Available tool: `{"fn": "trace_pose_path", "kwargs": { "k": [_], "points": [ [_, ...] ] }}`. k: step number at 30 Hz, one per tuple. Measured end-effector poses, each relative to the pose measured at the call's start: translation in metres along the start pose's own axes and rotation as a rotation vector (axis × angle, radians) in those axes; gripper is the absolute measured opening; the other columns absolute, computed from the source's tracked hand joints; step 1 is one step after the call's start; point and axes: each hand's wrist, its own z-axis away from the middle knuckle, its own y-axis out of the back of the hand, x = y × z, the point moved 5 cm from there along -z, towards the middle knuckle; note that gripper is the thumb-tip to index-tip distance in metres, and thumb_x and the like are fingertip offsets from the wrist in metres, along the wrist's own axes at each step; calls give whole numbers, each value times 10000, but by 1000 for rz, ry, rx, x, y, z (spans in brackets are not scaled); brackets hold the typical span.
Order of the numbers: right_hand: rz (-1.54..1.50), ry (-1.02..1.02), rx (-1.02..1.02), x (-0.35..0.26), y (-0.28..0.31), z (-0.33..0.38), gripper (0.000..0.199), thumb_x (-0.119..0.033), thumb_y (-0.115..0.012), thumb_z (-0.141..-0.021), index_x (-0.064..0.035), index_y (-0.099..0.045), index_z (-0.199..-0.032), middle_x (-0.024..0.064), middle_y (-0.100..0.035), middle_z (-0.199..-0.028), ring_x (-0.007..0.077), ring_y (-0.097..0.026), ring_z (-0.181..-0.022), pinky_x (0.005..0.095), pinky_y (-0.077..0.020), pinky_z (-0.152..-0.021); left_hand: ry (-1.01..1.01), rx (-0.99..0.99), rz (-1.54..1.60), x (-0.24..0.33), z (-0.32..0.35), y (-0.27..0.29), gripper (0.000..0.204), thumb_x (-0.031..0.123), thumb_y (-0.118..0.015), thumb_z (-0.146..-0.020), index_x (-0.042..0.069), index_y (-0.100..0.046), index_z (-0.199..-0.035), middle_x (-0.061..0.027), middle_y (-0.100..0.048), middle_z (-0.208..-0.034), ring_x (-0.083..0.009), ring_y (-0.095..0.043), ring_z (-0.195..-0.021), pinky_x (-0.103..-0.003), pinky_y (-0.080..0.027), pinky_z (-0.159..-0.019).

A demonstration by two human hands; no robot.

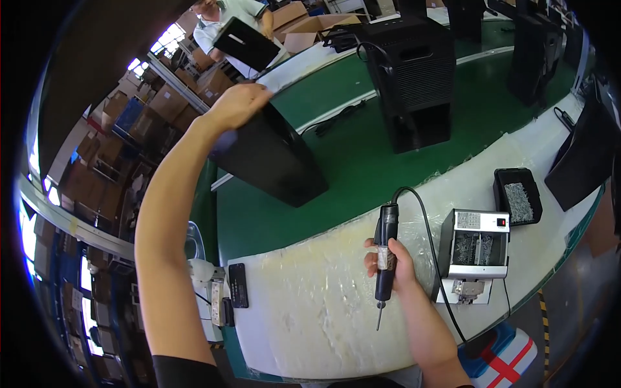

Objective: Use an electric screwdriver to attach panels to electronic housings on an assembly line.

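My left arm stretches far forward to a tall black casing (pixel 278 161) that stands on the green belt (pixel 349 171). At the casing's upper end my left hand (pixel 238 107) is closed over its top edge, though some fingers are hidden. Above the white work mat (pixel 304 304), my right hand (pixel 398 262) is wrapped round a black electric screwdriver (pixel 387 223). Its thin bit points down toward the mat, touching no screw. A black cord loops from the tool's top down to the right.
Right of the screwdriver stand a screw feeder (pixel 479 242) and a black bin of screws (pixel 519 202). A larger black ribbed housing (pixel 417 84) stands on the belt. Another person (pixel 249 32) handles a black panel across it. A dark flat device (pixel 238 285) lies at the mat's left edge.
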Motion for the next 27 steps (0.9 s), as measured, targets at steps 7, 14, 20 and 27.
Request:
{"fn": "trace_pose_path", "kwargs": {
  "k": [7,14,20,27],
  "points": [
    [90,60,-188,-9,-22,25,642,-378,-604,-863,-22,-353,-1334,157,-575,-1042,193,-547,-520,320,-469,-463,-500,-137,-253,155,70,7,559,422,-458,-903,69,-591,-491,-154,-570,-544,-339,-583,-574,-424,-474,-567],
    [437,662,-142,-87,-71,122,708,-305,-648,-863,-7,-264,-1378,136,-528,-1073,165,-546,-530,290,-454,-426,-483,328,-79,131,220,52,144,175,-582,-678,83,-498,-607,-74,-487,-617,-240,-478,-565,-357,-356,-516],
    [743,1241,203,-175,-82,247,589,-249,-640,-866,50,-364,-1291,128,-519,-982,156,-566,-570,280,-506,-483,544,1169,1375,130,425,18,532,280,-239,-998,75,-355,-520,-46,-387,-533,-149,-359,-535,-325,-335,-600],
    [961,1352,228,-169,-81,231,522,-262,-658,-844,26,-401,-1195,117,-510,-946,192,-590,-627,313,-523,-529,1020,885,2171,195,532,-138,533,325,-339,-997,84,-417,-528,-49,-408,-556,-170,-412,-577,-310,-376,-619]
  ]
}}
